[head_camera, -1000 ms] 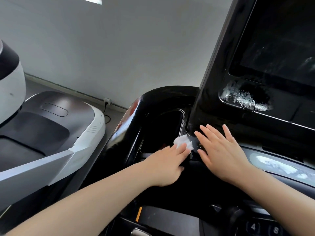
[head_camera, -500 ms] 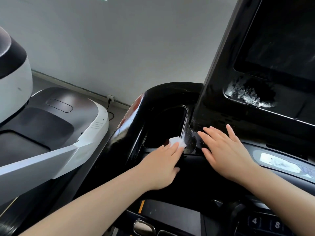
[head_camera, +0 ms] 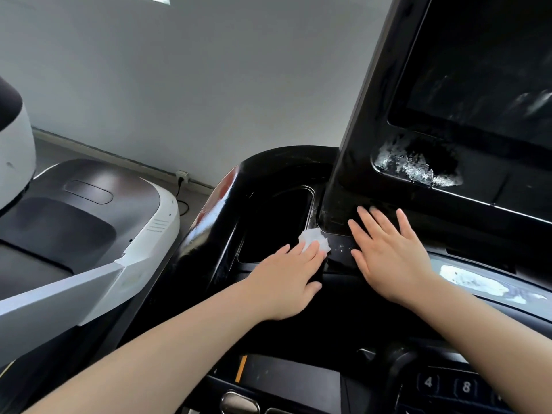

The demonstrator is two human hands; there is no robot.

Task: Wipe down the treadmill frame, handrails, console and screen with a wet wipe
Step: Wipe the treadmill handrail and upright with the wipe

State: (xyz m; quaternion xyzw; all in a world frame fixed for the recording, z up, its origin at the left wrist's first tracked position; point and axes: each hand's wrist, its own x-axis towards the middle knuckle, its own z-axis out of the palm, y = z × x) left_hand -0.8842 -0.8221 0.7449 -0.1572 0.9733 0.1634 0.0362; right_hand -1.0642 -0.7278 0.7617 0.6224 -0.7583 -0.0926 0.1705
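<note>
Seen from the wearer's head, two bare forearms reach forward over a glossy black treadmill console (head_camera: 352, 297).

Nearest, below both hands, lie a dark panel and number keys (head_camera: 448, 385), untouched.

The left hand (head_camera: 286, 282) lies palm down on the console ledge, fingers straight and close together. Its grip is a flat press, not a pinch: the fingertips pin a small crumpled white wet wipe (head_camera: 313, 242) to the surface, most likely so the whole pad of the wipe rubs the plastic as the hand slides. The wipe pokes out just beyond the fingertips, at the near right corner of a sunken storage pocket (head_camera: 274, 225).

Just right of that grip, the right hand (head_camera: 391, 258) rests flat with fingers spread and holds nothing. It touches the ledge at the foot of the upright display housing (head_camera: 358, 150), and seems placed there to steady the body (a brace, by my reading).

Between the two hands the black surface shows wet specks.

Beyond the right hand's fingertips, a foamy white smear (head_camera: 415, 165) sits in the lower left corner of the recessed bezel, and above it the dark screen (head_camera: 484, 73) shows faint streaks. The screen area probably has wiping left to do.

Far left of the wipe stands a neighbouring white and grey machine (head_camera: 98, 237), with a grey wall (head_camera: 209, 85) behind.
</note>
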